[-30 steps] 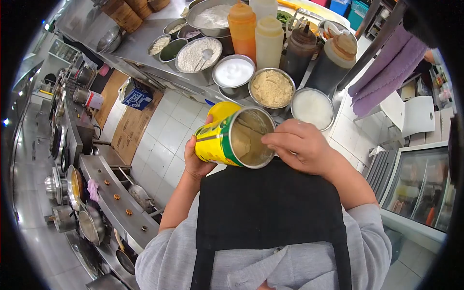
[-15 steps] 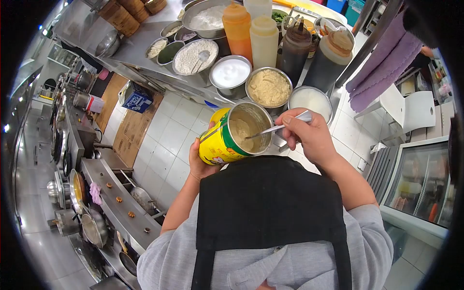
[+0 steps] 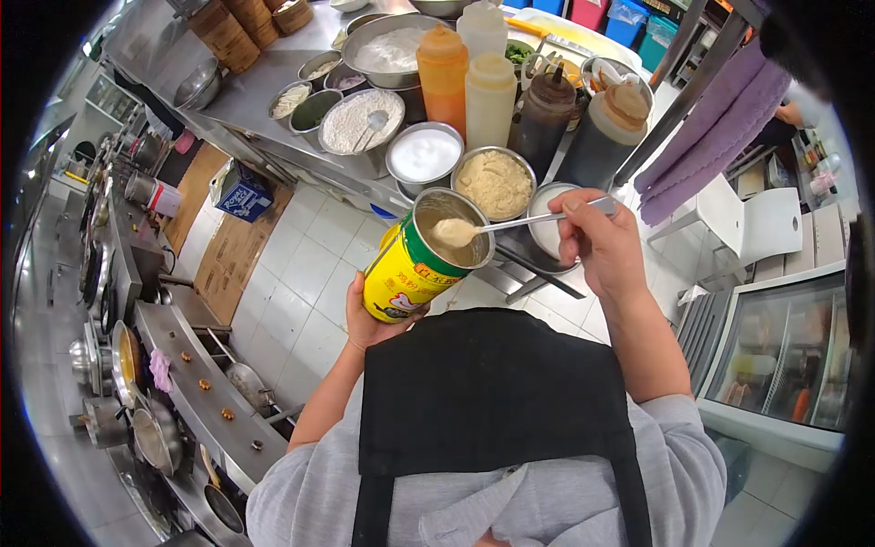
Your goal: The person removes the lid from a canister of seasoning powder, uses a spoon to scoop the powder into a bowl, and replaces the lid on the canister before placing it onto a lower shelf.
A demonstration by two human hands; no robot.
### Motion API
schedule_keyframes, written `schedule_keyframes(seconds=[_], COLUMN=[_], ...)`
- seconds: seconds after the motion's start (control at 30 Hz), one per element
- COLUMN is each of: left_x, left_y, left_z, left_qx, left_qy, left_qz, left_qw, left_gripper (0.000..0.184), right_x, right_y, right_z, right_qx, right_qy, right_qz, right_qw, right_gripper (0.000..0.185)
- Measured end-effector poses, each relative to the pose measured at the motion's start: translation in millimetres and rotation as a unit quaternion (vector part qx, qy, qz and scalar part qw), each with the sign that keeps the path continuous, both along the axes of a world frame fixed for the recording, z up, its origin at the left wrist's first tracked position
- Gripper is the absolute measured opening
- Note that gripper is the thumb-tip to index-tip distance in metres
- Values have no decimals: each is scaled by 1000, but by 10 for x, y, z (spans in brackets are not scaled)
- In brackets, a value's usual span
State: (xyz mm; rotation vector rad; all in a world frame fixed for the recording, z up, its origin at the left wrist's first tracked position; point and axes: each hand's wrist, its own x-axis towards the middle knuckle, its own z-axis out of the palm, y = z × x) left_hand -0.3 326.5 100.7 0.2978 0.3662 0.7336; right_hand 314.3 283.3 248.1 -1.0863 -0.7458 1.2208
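Observation:
My left hand [image 3: 366, 317] is wrapped round the lower part of a yellow and green can [image 3: 412, 272], which is tilted with its open mouth toward me. Between the fingers of my right hand [image 3: 594, 239] is the handle of a metal spoon [image 3: 524, 221]. A heap of pale tan powder [image 3: 454, 232] lies in the spoon's bowl, over the can's mouth. Just beyond the can stand a bowl of tan powder [image 3: 495, 184], a bowl of fine white grains [image 3: 426, 154] and another white-filled bowl [image 3: 547, 223], partly hidden by my right hand.
Squeeze bottles with orange [image 3: 442, 77], pale [image 3: 489, 98] and dark [image 3: 544, 118] contents stand behind the bowls. A flour bowl [image 3: 351, 126] is left of them. A stove [image 3: 196, 383] with pans runs along the left, and a glass-front fridge [image 3: 784, 356] stands at the right.
The spoon has come up from inside the can, now bearing powder. My right hand has moved right and up from the can's rim. The can is held more upright, its label showing more.

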Motion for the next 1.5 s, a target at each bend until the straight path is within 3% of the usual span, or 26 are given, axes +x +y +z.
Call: schedule_keyframes(seconds=[0.07,0.3,0.53,0.6,0.63,0.73,0.97,1.07,1.13,1.2,1.23,1.33,1.43,1.5], left_x=[22,-86,-157,-183,-197,-207,-278,-268,-307,-321,-279,-192,-75,-42], left_y=[-24,3,-8,-12,-12,-23,-6,-3,24,6,-5,25,23,39], left_z=[82,25,41,47,54,58,-11,-5,-64,-45,19,94,226,282], left_qx=[-26,-3,-1,-5,-3,-4,-9,-17,-9,-2,-10,-13,18,71], left_qy=[67,40,53,52,62,66,68,65,46,32,49,67,51,57], left_qz=[39,45,87,96,95,105,101,102,90,77,83,76,90,55], left_qw=[997,998,995,994,994,992,993,993,995,997,995,995,994,994], left_gripper=[77,76,77,77,77,78,81,83,83,84,83,82,82,83], right_x=[107,328,68,49,36,34,34,86,101,50,48,80,-168,-243], right_y=[22,198,344,369,351,347,233,185,101,-82,-157,-232,-143,-78], right_z=[-18,-198,-468,-553,-488,-502,-352,-393,-341,-135,-32,204,175,40], right_qx=[9,53,40,211,250,315,344,294,295,271,296,356,384,370], right_qy=[4,-18,-198,-442,-496,-527,-512,-512,-471,-336,-299,-367,-450,-468], right_qz=[-10,-103,-103,-79,-62,-41,-72,-28,-86,-92,-70,91,130,139], right_qw=[1000,993,974,868,829,788,784,807,827,897,905,855,796,790], right_gripper=[19,21,16,13,14,14,15,17,15,13,12,16,20,19])
